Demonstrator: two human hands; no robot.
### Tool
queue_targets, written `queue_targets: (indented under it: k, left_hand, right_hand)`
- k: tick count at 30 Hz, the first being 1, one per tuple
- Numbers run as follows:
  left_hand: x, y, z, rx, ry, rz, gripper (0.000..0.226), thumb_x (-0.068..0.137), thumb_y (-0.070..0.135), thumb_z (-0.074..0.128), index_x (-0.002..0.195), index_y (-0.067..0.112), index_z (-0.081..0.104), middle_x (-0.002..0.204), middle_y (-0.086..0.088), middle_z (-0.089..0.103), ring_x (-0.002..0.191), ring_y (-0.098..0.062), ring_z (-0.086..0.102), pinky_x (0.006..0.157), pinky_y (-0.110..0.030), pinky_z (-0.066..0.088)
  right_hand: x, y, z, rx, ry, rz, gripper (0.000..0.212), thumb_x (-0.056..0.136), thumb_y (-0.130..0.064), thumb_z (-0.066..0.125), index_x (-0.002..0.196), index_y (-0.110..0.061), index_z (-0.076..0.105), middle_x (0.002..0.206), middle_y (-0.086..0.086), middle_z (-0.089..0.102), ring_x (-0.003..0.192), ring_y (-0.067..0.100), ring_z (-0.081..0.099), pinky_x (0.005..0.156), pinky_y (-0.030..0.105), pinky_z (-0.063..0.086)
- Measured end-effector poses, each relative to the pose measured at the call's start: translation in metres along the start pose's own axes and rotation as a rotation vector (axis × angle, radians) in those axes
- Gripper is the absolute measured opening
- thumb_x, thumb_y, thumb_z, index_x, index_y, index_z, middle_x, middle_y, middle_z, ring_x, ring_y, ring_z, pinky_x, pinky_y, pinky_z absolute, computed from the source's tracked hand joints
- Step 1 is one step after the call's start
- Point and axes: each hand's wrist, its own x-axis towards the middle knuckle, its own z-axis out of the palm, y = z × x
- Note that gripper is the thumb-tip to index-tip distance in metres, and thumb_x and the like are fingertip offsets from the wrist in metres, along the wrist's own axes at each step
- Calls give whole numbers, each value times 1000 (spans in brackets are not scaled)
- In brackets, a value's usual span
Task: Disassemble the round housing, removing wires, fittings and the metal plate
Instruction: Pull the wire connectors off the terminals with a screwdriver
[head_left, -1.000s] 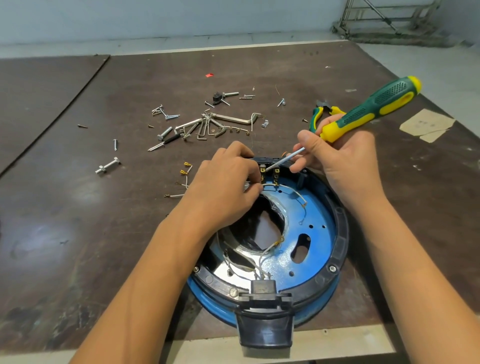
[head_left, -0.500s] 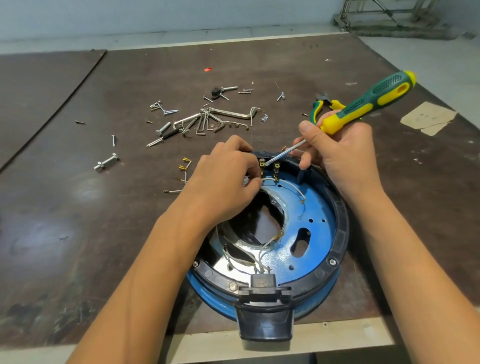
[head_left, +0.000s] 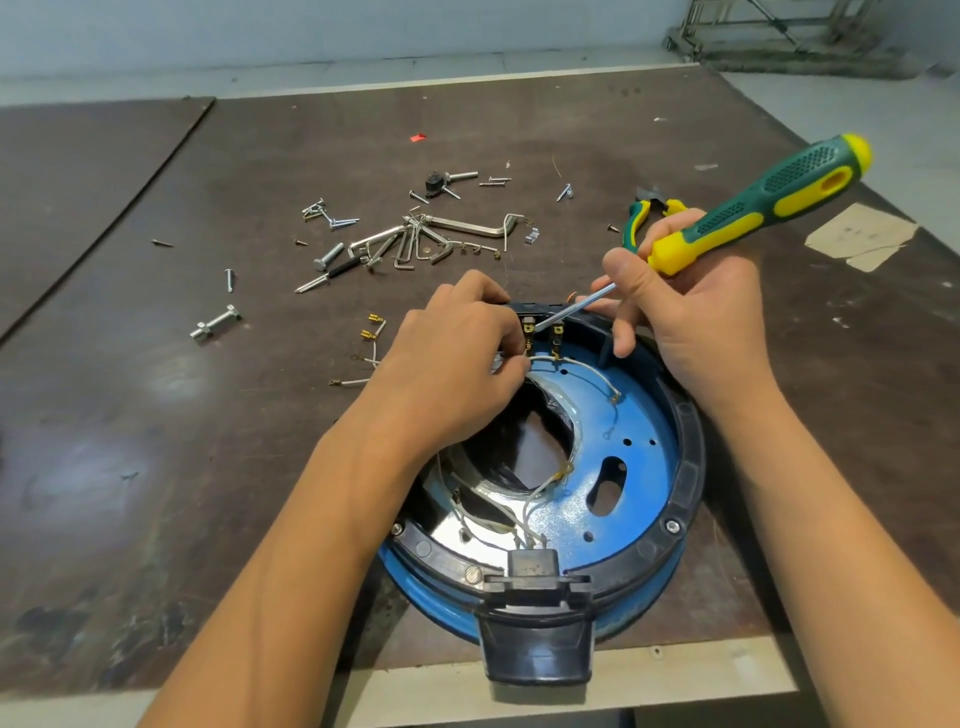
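**Screwdriver tip at the housing's terminal block**

Round housing lies flat at the lower centre of the frame, near the front edge of the dark table, with its black plug fitting towards the bottom edge. Inside it a blue plate fills the right half and a shiny metal plate shows at the lower left.

The left hand reaches in over the upper left of the rim. Its fingers are curled inward, and thumb and forefinger close together on the end of the white wire, just below the left brass tab of the terminal block at the far rim. The other fingers are tucked under the palm and out of sight.

The right hand grips the green-and-yellow screwdriver at its yellow collar. The thumb lies along the top and the upper fingers wrap round it. Its lower fingers hang straighter and touch the inside of the housing rim. The handle tilts up towards the upper right, and the shaft slants down left, its tip between the two brass tabs.

Across the upper middle lie loose screws and hex keys. Green-handled pliers lie just behind the right hand. Short detached wires lie left of the left hand.
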Motion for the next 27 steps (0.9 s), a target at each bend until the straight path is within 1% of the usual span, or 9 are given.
queue_targets:
  k: [2,5,9,13,15,17,21,24,27]
  left_hand:
    - [0,-1,1,1,5,3,11,96,33,63,94,25,69,132,5,48,123,-18,45,95,-36,35]
    - [0,-1,1,-5,14,8,10,95,33,63,92,26,68,131,5,48,122,-18,45,91,-34,31]
    - [0,-1,2,-5,14,13,9,95,34,63,91,27,67,131,5,48,123,-18,45,93,-37,33]
    - [0,0,1,-9,9,13,9,95,34,63,88,30,61,132,4,48,123,-19,46,96,-39,35]
    - [0,1,0,-5,8,10,9,95,34,63,87,30,60,132,4,48,123,-19,46,96,-39,36]
    - [0,1,0,4,5,4,9,95,34,63,88,29,61,132,4,47,123,-19,45,94,-37,34]
    - [1,2,-1,21,-6,-12,8,95,34,62,89,29,61,132,3,47,124,-20,45,90,-34,32]
    - [2,2,-1,30,-12,-19,7,95,33,63,91,27,64,132,3,47,124,-20,45,91,-35,34]
    - [1,4,-1,30,-19,-21,6,95,33,62,92,27,64,132,3,47,124,-21,45,97,-38,39]
  right_hand:
    - [2,-1,0,6,15,24,19,100,-8,67,91,-15,51,71,19,64,42,20,59,74,54,64]
    - [3,-2,1,15,20,32,22,100,-7,66,90,-18,50,64,-1,67,41,26,55,74,54,64]
    - [4,-3,2,-8,34,56,18,102,-7,63,92,-7,48,50,-8,60,54,40,52,74,51,65]
    - [6,-1,3,21,77,106,16,102,-7,63,96,-3,48,50,-1,60,42,25,47,61,34,62]
    - [6,-2,4,38,83,111,18,101,-7,64,92,-4,48,58,17,60,36,13,44,58,25,57]
    - [7,-2,5,36,78,108,16,102,-8,64,95,-2,51,67,36,54,34,10,43,61,28,58]
    - [7,-2,6,57,83,125,15,102,-10,64,98,-1,53,59,29,46,37,16,40,64,33,60]
    - [7,-4,8,68,78,123,16,102,-11,63,96,-3,51,70,47,47,35,13,39,63,32,59]
    - [8,-4,8,83,72,125,19,103,-11,63,91,-4,49,75,50,47,35,11,38,62,30,59]
